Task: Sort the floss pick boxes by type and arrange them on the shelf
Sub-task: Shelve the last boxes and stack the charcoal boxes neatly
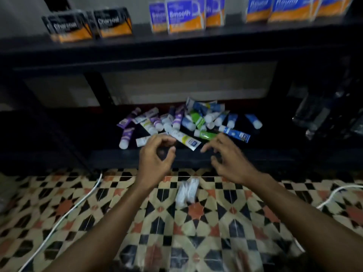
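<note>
Upper shelf (176, 39) carries the floss pick boxes in three upright groups: black Charcoal boxes (86, 23) at left, blue-and-orange Smooth boxes (185, 15) in the middle, and a third blue-and-orange group (290, 8) at right, label blurred. The groups stand apart from one another. On the lower shelf (255, 152) lies a loose heap of small tubes (182, 122), purple, green and blue. Left hand (157, 156) hovers in front of the heap, grip half-curled and holding nothing. Right hand (229, 160) hovers beside it, grip spread and empty. A white packet (186, 191) lies on the patterned tile floor (196, 222) below the hands, beside white cables (64, 214).
</note>
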